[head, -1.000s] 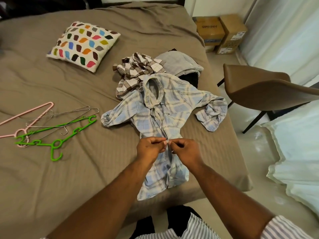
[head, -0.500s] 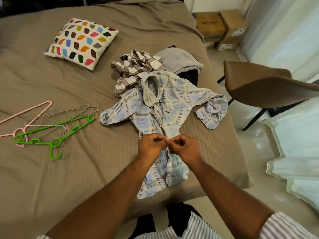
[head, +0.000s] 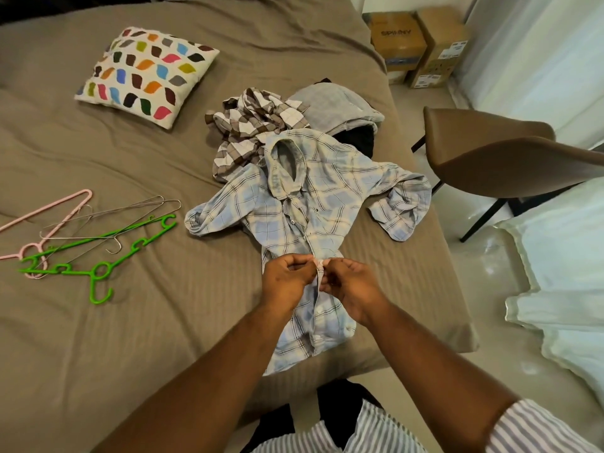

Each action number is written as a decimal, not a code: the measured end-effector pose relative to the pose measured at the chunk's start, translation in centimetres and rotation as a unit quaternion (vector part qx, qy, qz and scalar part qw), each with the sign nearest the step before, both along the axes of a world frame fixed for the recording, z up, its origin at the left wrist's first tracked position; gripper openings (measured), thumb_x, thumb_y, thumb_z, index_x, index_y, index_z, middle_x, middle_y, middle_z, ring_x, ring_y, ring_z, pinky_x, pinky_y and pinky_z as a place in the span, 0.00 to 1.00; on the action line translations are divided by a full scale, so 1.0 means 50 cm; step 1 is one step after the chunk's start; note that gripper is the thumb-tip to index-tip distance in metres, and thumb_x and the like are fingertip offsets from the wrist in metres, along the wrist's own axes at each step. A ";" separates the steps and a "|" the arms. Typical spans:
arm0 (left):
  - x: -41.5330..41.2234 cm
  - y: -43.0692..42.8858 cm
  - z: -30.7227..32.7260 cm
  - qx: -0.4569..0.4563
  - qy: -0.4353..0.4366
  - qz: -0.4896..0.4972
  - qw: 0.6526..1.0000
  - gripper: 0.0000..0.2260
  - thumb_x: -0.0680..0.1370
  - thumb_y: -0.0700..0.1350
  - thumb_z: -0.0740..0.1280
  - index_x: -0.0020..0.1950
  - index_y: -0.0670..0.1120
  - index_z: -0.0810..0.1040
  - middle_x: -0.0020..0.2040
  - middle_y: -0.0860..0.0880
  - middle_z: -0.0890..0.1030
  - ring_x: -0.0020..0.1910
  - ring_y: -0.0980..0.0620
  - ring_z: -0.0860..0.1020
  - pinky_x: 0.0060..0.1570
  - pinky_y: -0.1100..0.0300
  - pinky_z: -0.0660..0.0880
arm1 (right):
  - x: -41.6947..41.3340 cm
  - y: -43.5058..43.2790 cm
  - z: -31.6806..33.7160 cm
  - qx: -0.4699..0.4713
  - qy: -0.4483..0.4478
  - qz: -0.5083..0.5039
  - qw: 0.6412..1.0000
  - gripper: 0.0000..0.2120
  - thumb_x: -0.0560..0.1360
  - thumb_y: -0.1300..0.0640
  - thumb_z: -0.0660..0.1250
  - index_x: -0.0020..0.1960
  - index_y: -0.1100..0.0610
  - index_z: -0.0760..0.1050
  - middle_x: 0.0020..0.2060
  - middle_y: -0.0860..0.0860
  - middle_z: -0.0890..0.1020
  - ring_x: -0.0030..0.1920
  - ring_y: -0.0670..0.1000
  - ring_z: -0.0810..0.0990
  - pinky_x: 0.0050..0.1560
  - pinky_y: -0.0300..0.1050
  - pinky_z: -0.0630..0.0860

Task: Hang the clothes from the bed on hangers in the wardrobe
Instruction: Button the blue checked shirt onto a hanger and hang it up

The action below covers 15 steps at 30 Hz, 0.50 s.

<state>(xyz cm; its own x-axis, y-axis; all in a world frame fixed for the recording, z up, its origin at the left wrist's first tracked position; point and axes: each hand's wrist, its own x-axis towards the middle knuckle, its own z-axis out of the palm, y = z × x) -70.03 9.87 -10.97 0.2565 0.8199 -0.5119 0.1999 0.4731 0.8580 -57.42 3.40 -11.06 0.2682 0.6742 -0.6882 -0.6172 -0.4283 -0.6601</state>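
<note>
A light blue plaid shirt (head: pixel 333 197) lies spread front-up on the brown bed (head: pixel 130 322), collar away from me. My left hand (head: pixel 287 282) and my right hand (head: pixel 353 289) meet at its button strip near the waist, and each pinches an edge of the placket. Behind the shirt sit a brown checked shirt (head: pixel 255 125), a grey garment (head: pixel 336 109) and something black under it. To the left lie a green hanger (head: pixel 98 259), a pink hanger (head: pixel 49 220) and wire hangers (head: pixel 108 220). No wardrobe is in view.
A patterned cushion (head: pixel 147 73) rests on the far part of the bed. A brown chair (head: pixel 510 158) stands close to the bed's right edge. Cardboard boxes (head: pixel 421 44) sit on the floor behind it. White curtain fabric (head: pixel 562 289) hangs at the right.
Both hands stay at the shirt's button strip with only small finger movements. The view has shifted slightly.
</note>
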 end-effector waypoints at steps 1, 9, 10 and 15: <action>0.000 0.001 -0.005 0.011 0.011 -0.009 1.000 0.04 0.75 0.35 0.74 0.48 0.41 0.85 0.40 0.44 0.86 0.39 0.50 0.84 0.43 0.57 0.81 | 0.000 -0.001 0.000 -0.006 0.006 0.002 1.000 0.08 0.79 0.66 0.67 0.43 0.64 0.82 0.34 0.58 0.80 0.33 0.52 0.78 0.38 0.45 0.80; 0.012 -0.009 -0.024 0.138 0.102 -0.112 0.979 0.04 0.72 0.36 0.76 0.43 0.44 0.83 0.35 0.55 0.82 0.33 0.64 0.79 0.40 0.70 0.76 | 0.031 0.074 -0.007 -0.015 -0.482 0.134 0.865 0.12 0.72 0.53 0.77 0.51 0.53 0.78 0.39 0.50 0.78 0.38 0.44 0.76 0.39 0.36 0.72; 0.014 -0.012 -0.029 0.142 0.107 -0.117 0.977 0.05 0.72 0.36 0.76 0.41 0.45 0.83 0.34 0.55 0.81 0.32 0.63 0.78 0.40 0.68 0.77 | 0.034 0.094 -0.011 -0.022 -0.515 0.182 0.837 0.16 0.70 0.52 0.78 0.55 0.53 0.77 0.44 0.51 0.77 0.42 0.46 0.76 0.43 0.39 0.72; 0.017 -0.018 -0.042 0.143 0.095 -0.122 0.978 0.04 0.73 0.36 0.75 0.44 0.43 0.83 0.36 0.54 0.82 0.34 0.64 0.78 0.41 0.71 0.76 | 0.049 0.168 -0.025 -0.142 -0.526 0.386 0.744 0.18 0.71 0.56 0.76 0.56 0.61 0.76 0.50 0.57 0.79 0.50 0.57 0.79 0.45 0.46 0.75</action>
<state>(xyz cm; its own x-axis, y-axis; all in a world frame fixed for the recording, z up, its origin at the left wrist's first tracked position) -69.20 8.95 -13.08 0.3858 0.8621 -0.3286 0.4449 0.1382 0.8849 -54.95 11.83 -12.30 0.3667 0.7746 -0.5154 0.6804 -0.6011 -0.4192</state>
